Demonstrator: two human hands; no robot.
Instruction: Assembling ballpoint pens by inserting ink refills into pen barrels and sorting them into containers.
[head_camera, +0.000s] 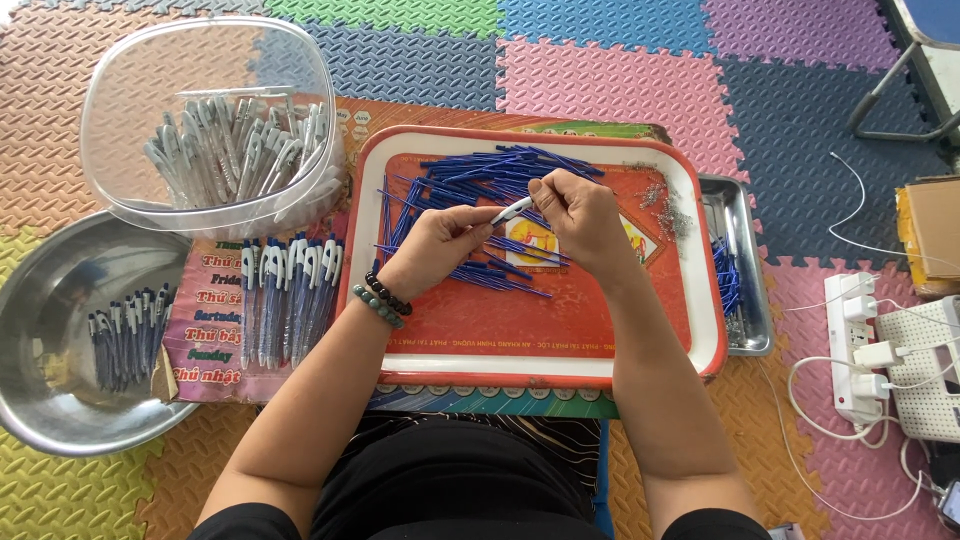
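red-rimmed, the plastic tray (560, 330) is the landmark; a flat printed calendar sheet (215, 320) with pink and red panels lies just left of it. above the tray's middle both hands meet on one white pen barrel (512, 209), short and tilted, its tip toward the right hand. the left hand (435, 243) pinches its lower end with closed fingertips; the right hand (580, 215) curls shut around the upper end. loose blue refills (470, 190) lie scattered on the tray under the hands. finished blue-and-white pens (288, 295) lie in a row on the sheet. a clear plastic tub (110, 110) of grey barrels stands upper left of the tray, a steel bowl (60, 400) with more pens lower left, a small steel tray (745, 260) touching its right edge.
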